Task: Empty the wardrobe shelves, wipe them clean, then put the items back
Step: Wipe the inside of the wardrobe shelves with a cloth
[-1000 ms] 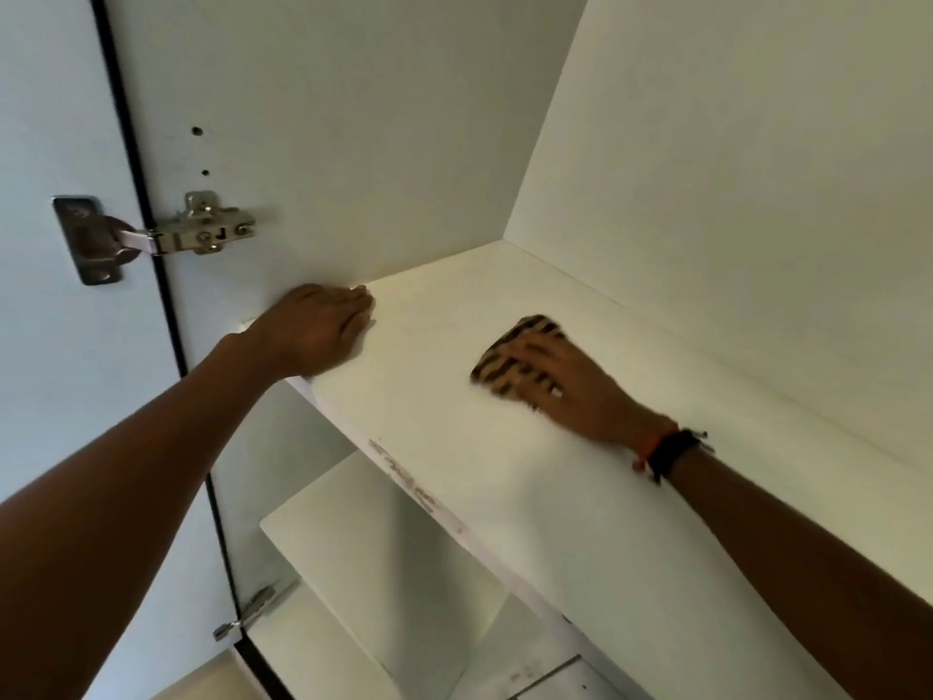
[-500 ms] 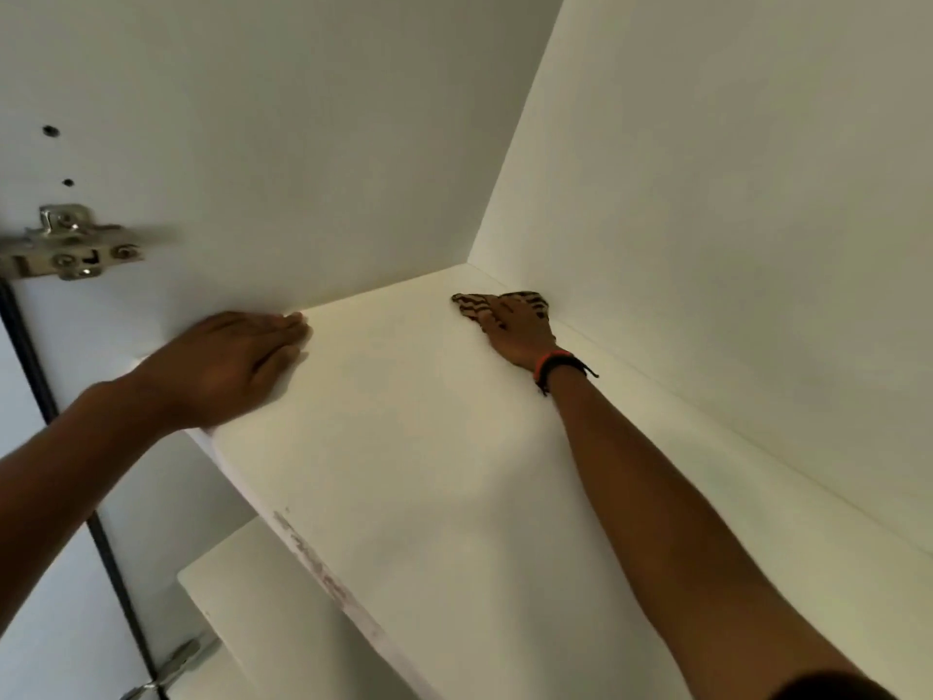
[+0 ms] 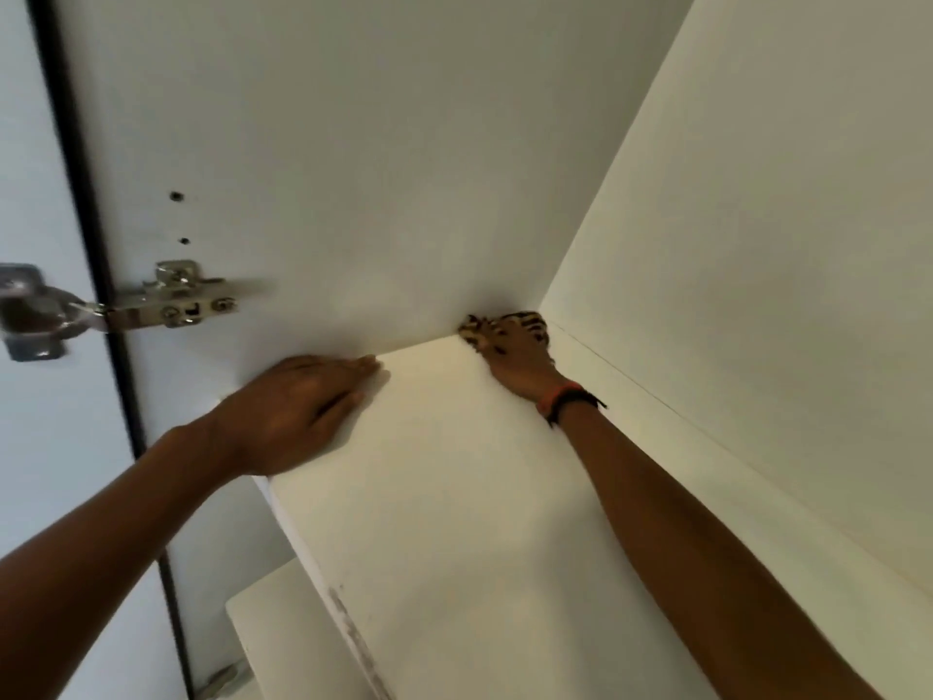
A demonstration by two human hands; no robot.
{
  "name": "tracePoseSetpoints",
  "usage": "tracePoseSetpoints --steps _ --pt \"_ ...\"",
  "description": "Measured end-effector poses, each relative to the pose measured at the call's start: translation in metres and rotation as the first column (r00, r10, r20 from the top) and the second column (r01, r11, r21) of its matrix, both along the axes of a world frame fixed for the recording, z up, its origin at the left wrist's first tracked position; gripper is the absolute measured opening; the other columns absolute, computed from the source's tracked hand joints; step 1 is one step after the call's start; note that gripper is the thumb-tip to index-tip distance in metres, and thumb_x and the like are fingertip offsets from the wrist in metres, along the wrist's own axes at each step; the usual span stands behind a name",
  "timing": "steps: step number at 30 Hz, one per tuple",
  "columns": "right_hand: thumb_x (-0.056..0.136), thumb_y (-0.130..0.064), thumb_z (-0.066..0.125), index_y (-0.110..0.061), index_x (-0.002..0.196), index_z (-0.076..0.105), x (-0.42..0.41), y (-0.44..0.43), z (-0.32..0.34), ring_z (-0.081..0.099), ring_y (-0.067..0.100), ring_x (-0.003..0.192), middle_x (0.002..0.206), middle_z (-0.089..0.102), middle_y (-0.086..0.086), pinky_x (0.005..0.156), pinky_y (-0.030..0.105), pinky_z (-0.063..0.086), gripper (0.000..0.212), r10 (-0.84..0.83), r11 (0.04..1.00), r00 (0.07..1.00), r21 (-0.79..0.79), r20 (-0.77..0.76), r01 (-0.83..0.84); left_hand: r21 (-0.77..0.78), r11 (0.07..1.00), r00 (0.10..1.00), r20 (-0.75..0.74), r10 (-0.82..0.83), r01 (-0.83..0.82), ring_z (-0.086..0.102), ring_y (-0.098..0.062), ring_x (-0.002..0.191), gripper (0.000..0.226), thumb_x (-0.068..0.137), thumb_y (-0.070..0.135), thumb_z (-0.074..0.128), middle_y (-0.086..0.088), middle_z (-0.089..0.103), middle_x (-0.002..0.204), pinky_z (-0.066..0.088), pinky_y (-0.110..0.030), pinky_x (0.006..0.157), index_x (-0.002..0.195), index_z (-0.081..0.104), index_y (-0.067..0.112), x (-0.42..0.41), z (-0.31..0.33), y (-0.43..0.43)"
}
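Observation:
The white wardrobe shelf [image 3: 454,497] is bare and runs away from me to the back corner. My right hand [image 3: 515,363], with dark and orange bands at the wrist, presses a striped brown-and-cream cloth [image 3: 510,323] flat into that far corner where shelf, side wall and back wall meet. Most of the cloth is hidden under the hand. My left hand [image 3: 298,406] rests flat on the shelf's left front corner, fingers straight, beside the side wall.
A metal hinge [image 3: 171,300] joins the side panel to the open door [image 3: 45,396] at the left. A lower white shelf [image 3: 282,639] shows below. The upper shelf's front edge [image 3: 348,623] has a scuffed grey mark.
My right hand has slid the cloth from the middle of the shelf into the far back corner. My left hand stays on the shelf's corner. The view has swung back to the left.

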State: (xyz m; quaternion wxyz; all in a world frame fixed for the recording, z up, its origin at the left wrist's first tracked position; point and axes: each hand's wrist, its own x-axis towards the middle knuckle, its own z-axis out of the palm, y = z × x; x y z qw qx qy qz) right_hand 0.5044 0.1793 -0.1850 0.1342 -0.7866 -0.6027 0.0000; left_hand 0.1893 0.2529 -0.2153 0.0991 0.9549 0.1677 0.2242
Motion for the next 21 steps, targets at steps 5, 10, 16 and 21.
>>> tracePoseSetpoints --steps 5,10,16,21 --pt "0.102 -0.042 0.033 -0.03 0.138 0.054 0.001 -0.022 0.002 0.037 0.006 0.138 0.146 0.046 -0.015 0.117 0.024 0.019 0.043 0.187 0.982 0.982 0.028 0.028 -0.188 0.305 0.948 0.993 0.106 0.056 -0.086 0.046 -0.031 0.134 0.055 0.085 0.006 0.055 -0.015 0.047 0.145 0.031 -0.038 0.114 0.14 0.049 0.003 -0.013 0.016 -0.009" --pt "0.096 -0.013 0.046 -0.01 0.125 0.065 -0.084 -0.003 0.001 0.049 0.015 0.13 0.136 0.059 0.007 0.113 0.043 0.034 0.036 0.35 0.931 0.937 0.124 -0.026 -0.344 0.616 0.768 0.983 0.054 0.178 -0.173 0.042 -0.037 0.136 0.071 0.065 -0.008 0.05 -0.024 0.045 0.144 0.007 -0.041 0.118 0.136 0.051 -0.003 -0.042 0.049 -0.017" --pt "0.099 -0.014 0.049 -0.01 0.133 0.059 -0.17 -0.024 -0.005 0.039 0.02 0.136 0.145 0.049 0.01 0.116 0.016 0.018 0.035 0.557 0.827 0.83 0.075 0.02 -0.557 0.615 0.76 0.974 0.059 0.219 -0.208 0.037 -0.034 0.139 0.082 0.062 -0.019 0.056 -0.021 0.04 0.148 0.007 -0.034 0.117 0.141 0.045 -0.001 -0.081 0.06 -0.01" --pt "0.097 -0.021 0.044 -0.011 0.125 0.066 -0.198 -0.026 0.003 0.049 0.027 0.128 0.134 0.059 0.01 0.111 0.041 0.034 0.037 0.395 0.913 0.918 0.094 0.04 -0.397 0.529 0.821 0.976 0.073 0.206 -0.213 0.043 -0.037 0.135 0.075 0.064 -0.019 0.051 -0.022 0.046 0.144 0.008 -0.036 0.117 0.138 0.049 -0.003 -0.089 0.061 -0.019"
